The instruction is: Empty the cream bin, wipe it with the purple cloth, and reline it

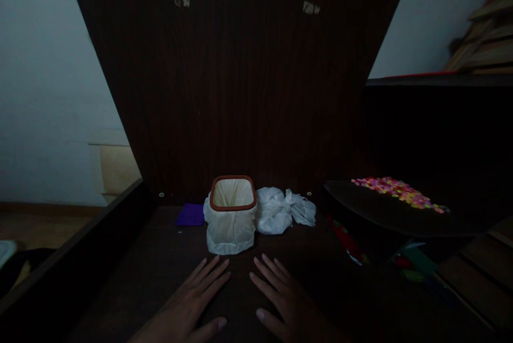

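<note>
Dark wooden surface (148, 257) fills the lower frame; a tall dark panel (240, 92) rises behind it at upper centre. Your left hand (196, 292) and right hand (282, 292) extend palm down at lower centre, fingers spread, each grip open. Just beyond your fingertips, at centre, locate the brown-rimmed bin (233, 208) with its white liner (230, 233). Find the knotted white bag (274, 215) just right of it and the flat purple cloth (190, 215) just left.
</note>
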### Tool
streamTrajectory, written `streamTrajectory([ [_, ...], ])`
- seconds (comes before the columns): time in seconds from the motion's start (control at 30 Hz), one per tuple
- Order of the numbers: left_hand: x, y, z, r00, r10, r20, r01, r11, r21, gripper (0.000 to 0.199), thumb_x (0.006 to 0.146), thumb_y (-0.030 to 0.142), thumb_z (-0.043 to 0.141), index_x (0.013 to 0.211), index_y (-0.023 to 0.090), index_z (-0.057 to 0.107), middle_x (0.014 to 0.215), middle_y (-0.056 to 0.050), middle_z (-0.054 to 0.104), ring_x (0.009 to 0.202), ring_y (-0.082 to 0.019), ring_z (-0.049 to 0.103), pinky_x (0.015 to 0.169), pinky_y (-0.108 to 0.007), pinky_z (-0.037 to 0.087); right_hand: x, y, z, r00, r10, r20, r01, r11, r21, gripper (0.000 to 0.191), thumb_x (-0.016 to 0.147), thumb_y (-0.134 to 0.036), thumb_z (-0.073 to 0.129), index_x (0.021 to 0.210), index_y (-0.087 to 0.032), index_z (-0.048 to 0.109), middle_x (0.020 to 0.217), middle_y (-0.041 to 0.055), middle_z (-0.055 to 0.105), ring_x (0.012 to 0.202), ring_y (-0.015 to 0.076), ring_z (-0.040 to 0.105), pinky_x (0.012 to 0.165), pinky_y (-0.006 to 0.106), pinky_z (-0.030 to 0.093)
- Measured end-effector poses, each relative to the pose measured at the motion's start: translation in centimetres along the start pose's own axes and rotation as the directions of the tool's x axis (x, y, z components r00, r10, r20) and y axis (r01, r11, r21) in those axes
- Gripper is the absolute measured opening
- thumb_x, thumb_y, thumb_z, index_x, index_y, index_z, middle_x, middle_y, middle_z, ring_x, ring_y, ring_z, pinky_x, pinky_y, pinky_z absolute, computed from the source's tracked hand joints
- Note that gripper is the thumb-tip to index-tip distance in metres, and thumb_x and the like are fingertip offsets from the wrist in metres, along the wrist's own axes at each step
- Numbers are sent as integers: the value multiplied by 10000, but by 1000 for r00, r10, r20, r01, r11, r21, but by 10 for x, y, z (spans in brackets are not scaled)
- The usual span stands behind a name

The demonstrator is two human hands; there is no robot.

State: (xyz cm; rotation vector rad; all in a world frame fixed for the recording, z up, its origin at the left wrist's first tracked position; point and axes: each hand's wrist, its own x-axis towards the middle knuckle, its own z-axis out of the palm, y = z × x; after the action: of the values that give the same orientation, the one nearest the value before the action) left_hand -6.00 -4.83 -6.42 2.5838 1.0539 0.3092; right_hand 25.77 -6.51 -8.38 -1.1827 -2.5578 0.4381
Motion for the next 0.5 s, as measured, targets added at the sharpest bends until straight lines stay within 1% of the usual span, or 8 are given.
streamTrajectory([
  [0.13, 0, -1, 1, 1000, -2, -6, 3, 1000, 7, 721, 999, 536, 581, 1617, 422, 227, 1682, -20, 306, 1540, -383, 337, 1188, -615, 429, -2, 2, 3, 999, -23, -34, 22, 1000, -12, 621, 1014, -378, 562, 1599, -260, 391, 1670, 98, 290, 1559, 327, 262, 1237, 579, 306],
  [0.23, 0, -2, 1, 1000, 3, -7, -3, 1000, 3, 717, 997, 530, 589, 1616, 410, 247, 1680, -25, 311, 1542, -386, 331, 1190, -611, 428, -2, 1, 2, 999, -17, -33, 17, 1000, -2, 614, 1020, -390, 558, 1598, -262, 394, 1673, 95, 287, 1561, 329, 257, 1238, 580, 305],
  [0.4, 2, -1, -3, 1000, 20, 4, -20, 1000, -10, 709, 1001, 534, 580, 1615, 414, 245, 1684, -17, 304, 1541, -376, 337, 1211, -625, 387, -1, -5, -6, 999, 40, 34, -40, 999, 27, 609, 1043, -441, 513, 1609, -270, 366, 1691, 79, 255, 1573, 323, 219, 1254, 600, 249],
  [0.5, 4, 1, -5, 1000, 27, 9, -27, 999, -17, 707, 1003, 538, 575, 1617, 403, 251, 1685, -24, 299, 1548, -372, 324, 1225, -628, 363, 0, -9, -10, 996, 61, 65, -63, 997, 33, 601, 1048, -446, 499, 1605, -257, 377, 1696, 81, 239, 1577, 323, 199, 1259, 608, 223],
])
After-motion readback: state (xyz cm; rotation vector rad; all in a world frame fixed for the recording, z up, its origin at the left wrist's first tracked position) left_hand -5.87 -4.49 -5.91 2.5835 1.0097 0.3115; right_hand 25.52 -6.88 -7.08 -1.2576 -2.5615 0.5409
